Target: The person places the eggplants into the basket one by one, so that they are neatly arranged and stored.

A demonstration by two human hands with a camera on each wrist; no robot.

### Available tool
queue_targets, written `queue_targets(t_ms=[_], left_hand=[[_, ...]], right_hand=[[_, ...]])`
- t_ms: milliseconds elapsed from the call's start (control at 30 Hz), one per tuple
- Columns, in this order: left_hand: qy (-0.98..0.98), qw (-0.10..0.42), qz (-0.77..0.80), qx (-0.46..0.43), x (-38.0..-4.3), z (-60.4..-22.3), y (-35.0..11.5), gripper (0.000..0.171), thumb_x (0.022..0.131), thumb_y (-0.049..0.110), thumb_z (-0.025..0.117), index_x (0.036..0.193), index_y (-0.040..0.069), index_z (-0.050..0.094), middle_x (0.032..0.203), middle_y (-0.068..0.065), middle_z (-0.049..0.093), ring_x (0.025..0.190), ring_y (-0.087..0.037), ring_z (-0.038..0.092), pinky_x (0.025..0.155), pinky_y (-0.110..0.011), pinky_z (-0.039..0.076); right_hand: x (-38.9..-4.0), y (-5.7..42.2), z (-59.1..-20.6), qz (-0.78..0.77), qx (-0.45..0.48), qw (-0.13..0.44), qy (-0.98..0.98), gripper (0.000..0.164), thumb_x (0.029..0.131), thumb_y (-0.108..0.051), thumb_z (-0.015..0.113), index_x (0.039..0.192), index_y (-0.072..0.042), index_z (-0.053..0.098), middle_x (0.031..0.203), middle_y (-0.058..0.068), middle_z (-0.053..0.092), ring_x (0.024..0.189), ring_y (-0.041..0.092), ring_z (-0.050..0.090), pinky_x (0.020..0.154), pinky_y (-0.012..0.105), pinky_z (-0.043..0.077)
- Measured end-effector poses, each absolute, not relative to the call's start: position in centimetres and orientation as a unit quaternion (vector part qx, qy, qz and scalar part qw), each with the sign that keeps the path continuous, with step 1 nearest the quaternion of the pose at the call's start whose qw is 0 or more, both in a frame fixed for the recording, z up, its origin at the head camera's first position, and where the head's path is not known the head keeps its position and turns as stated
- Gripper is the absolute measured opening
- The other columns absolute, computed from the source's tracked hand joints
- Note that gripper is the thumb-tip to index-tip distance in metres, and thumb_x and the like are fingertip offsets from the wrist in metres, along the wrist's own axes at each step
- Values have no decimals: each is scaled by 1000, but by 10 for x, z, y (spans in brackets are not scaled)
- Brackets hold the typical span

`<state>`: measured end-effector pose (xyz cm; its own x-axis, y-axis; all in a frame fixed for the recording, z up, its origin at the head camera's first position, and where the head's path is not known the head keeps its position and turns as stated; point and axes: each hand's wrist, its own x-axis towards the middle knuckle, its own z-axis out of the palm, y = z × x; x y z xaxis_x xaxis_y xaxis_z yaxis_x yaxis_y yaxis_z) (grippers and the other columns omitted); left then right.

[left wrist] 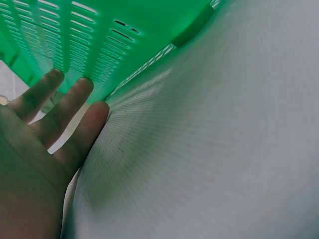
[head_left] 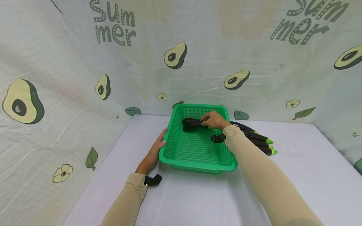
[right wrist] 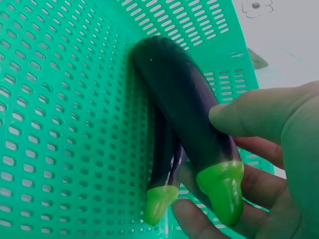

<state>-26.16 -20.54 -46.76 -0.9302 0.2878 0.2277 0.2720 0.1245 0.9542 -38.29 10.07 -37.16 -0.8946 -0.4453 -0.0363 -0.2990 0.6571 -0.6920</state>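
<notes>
A green perforated plastic basket (head_left: pixel 198 165) stands on the table with two dark purple eggplants in its far part. My right hand (head_left: pixel 214 120) reaches over the basket's right side. Its thumb and fingers hold one eggplant (right wrist: pixel 174 94) near the bright green stem end. That eggplant lies across the other eggplant (right wrist: pixel 163 142), overlapping it in the right wrist view. At the basket's left side is my left hand (head_left: pixel 154 151), thumb along the rim. In the left wrist view its extended fingers (left wrist: pixel 75 102) touch the slotted outer wall from below the rim.
Several more eggplants (head_left: pixel 258 137) lie side by side right of the basket, green ends pointing right, partly hidden by my right arm. A white cloth covers the table (head_left: pixel 305 175). Behind it hangs a curtain (head_left: pixel 203 37) printed with avocados and letters.
</notes>
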Motion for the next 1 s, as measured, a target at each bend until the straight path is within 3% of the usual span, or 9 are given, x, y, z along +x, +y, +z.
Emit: queue_targets(t_ms=[733, 1000], left_hand=[[749, 2, 636, 186, -261, -466, -204, 63, 102, 40, 35, 162, 34, 15, 166, 2, 10, 150, -22, 7, 115, -60, 6], [750, 1, 635, 185, -261, -467, -204, 61, 103, 41, 35, 161, 38, 15, 166, 5, 10, 150, -20, 8, 115, -60, 6]], right_hand=[[-388, 101, -378, -286, -219, 74, 930, 33, 97, -13, 65, 124, 7, 66, 121, 22, 65, 106, 36, 63, 87, 49, 51], [-386, 100, -375, -282, -204, 79, 934, 33, 98, -14, 64, 125, 5, 66, 123, 21, 64, 104, 35, 64, 85, 48, 52]])
